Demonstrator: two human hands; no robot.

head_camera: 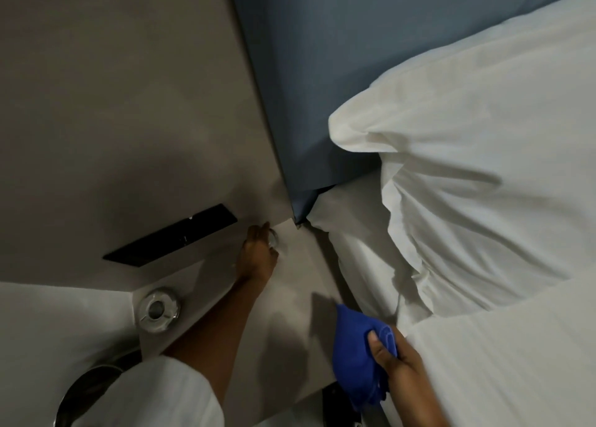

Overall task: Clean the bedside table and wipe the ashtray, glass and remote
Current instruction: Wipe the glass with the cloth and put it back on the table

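Counter (290, 284) beside bed (483, 200), mostly bare. Ashtray (158, 309) at left edge. Left hand (256, 252) grasping glass (274, 239) at far corner; right hand (395, 359) clenched on blue cloth (358, 346). Step judged: glass wipe. Next: bring cloth to glass.

Two hands (258, 252) (392, 359), one glass (274, 238), one ashtray (158, 309), one blue cloth (358, 352), one pillow (483, 168).
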